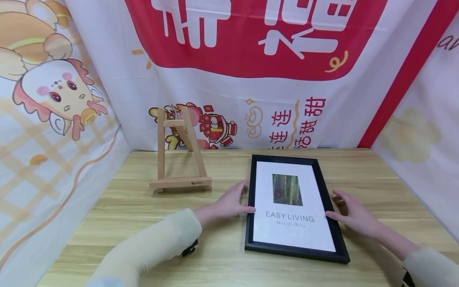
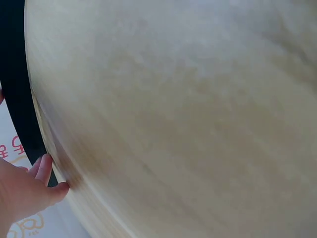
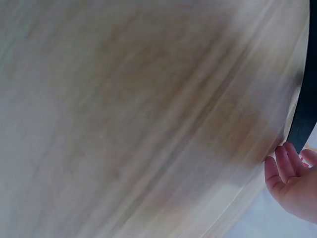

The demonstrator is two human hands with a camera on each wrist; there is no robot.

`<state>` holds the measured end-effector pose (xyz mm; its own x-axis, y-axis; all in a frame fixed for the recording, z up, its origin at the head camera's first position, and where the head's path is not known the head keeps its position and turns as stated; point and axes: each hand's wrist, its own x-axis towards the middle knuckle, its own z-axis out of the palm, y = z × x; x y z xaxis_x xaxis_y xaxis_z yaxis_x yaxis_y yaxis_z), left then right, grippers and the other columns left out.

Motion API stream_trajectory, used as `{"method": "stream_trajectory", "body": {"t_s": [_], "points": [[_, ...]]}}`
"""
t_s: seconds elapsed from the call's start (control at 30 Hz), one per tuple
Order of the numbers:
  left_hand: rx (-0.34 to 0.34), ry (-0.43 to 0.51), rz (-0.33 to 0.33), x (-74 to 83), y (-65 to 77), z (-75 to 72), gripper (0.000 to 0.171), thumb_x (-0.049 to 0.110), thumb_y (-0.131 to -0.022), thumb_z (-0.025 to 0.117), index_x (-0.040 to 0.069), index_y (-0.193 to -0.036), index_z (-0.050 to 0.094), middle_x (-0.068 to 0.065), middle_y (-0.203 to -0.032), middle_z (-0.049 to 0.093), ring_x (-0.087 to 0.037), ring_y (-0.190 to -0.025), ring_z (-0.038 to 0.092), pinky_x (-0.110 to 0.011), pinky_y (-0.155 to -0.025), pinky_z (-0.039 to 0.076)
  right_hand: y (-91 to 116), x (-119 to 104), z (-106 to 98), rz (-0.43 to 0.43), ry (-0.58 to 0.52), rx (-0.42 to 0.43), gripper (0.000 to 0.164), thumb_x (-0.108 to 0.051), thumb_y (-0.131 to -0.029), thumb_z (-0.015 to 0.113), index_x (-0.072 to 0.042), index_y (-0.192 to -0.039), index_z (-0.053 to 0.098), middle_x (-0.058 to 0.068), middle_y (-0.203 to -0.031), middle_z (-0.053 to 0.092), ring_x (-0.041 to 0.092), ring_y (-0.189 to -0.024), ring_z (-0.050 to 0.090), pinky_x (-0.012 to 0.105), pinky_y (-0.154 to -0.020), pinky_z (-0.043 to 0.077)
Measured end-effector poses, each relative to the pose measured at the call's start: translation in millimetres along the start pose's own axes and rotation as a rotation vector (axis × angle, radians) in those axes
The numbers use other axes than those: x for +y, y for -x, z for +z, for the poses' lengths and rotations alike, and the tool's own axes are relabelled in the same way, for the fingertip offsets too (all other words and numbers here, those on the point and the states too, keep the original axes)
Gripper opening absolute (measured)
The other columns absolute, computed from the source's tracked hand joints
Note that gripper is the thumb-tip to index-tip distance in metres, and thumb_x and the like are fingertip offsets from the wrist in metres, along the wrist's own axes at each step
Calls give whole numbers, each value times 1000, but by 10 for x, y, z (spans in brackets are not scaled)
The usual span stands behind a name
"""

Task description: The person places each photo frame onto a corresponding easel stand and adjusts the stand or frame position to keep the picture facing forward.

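A black picture frame (image 1: 297, 249) lies face up, on or just above the table, with a white insert showing a small green forest picture and the words "EASY LIVING". At its left side my left hand (image 1: 229, 200) holds the edge, thumb on the border and fingers along the outer side. My right hand (image 1: 356, 215) holds the opposite edge, its thumb on the border and its fingers curved beside it. Both wrist views show fingertips at the black edge, in the left one (image 2: 15, 74) and the right one (image 3: 303, 119). The frame's underside is hidden.
A small wooden easel (image 1: 181, 182) stands upright at the back left of the wood-grain table (image 1: 143, 203), apart from both hands. Printed cloths hang behind and on both sides, and the red-and-white back cloth (image 1: 229, 91) meets the table's far edge.
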<state>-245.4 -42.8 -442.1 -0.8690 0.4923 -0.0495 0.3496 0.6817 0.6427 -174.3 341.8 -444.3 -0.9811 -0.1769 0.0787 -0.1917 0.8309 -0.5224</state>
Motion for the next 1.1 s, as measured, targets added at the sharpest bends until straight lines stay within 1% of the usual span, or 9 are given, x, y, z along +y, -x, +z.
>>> {"method": "stream_trajectory", "body": {"t_s": [0.13,0.23,0.43,0.6,0.67,0.8,0.93,1.1], "points": [[-15,25,-3,28,-32,19,99,43,-80,77,8,-154,23,-10,-149,40,-27,-135,38,-46,-111,31,-4,5,-20,-5,-1,-7,79,-37,-87,73,13,-138,39,32,-122,53,46,-110,53,64,-91,43],[-28,57,-25,63,-46,17,95,39,-80,78,8,-153,26,-11,-150,38,-28,-135,37,-46,-111,31,-4,6,-32,-10,-5,-11,75,-36,-88,73,13,-135,42,32,-122,54,45,-109,54,62,-91,44],[-40,87,-72,113,-67,11,93,34,-80,80,6,-152,29,-13,-150,37,-30,-137,34,-45,-112,29,-8,10,-39,-18,-24,-18,71,-34,-88,73,14,-133,45,32,-123,55,43,-107,55,61,-90,45],[-35,99,-74,120,-85,16,92,32,-79,81,6,-151,30,-14,-149,39,-29,-135,38,-44,-111,31,-9,10,-42,-30,-64,-12,69,-29,-88,73,14,-133,45,31,-123,55,43,-108,55,61,-91,44],[-31,111,-75,116,-87,22,92,31,-79,81,6,-151,31,-14,-147,41,-29,-132,41,-44,-110,33,-9,3,-36,-34,-76,-8,67,-27,-88,73,14,-133,45,31,-122,56,43,-108,56,60,-91,44],[-24,160,-93,111,-82,31,91,28,-79,82,7,-151,31,-14,-146,41,-29,-131,42,-44,-109,35,-17,-18,-19,-40,-106,3,63,-22,-88,74,14,-131,47,30,-121,57,43,-107,56,58,-90,45],[-10,218,-119,111,-64,41,90,22,-78,82,8,-151,31,-13,-145,42,-28,-129,44,-42,-107,38,-22,-52,0,-5,-150,-3,63,-21,-88,73,14,-133,45,31,-123,55,44,-109,55,59,-91,45],[6,279,-135,106,-29,62,89,17,-77,83,5,-150,33,-14,-144,43,-29,-127,45,-43,-106,39,-17,-78,44,30,-206,-10,60,-17,-89,73,13,-132,45,32,-123,54,46,-111,52,61,-93,44]]}}
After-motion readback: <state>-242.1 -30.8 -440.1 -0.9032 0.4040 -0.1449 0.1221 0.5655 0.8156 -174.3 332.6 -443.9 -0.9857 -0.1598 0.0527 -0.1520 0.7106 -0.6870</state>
